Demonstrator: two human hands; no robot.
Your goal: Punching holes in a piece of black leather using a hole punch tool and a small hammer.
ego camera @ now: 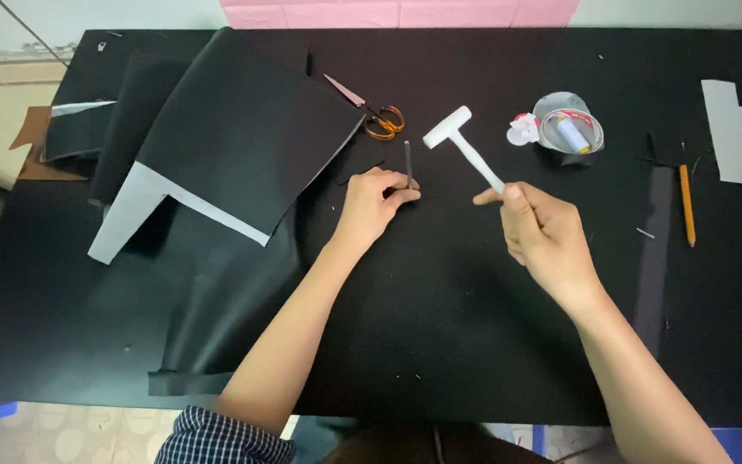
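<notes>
Right hand [543, 232] grips white mallet [465, 146]; left hand [371, 204] pinches upright dark punch [408, 165].

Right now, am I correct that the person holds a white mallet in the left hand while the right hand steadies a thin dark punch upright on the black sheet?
Not quite: the hands are swapped. The head view shows the white mallet held in the right hand, while the left hand steadies the thin dark punch upright on the black sheet.
</notes>
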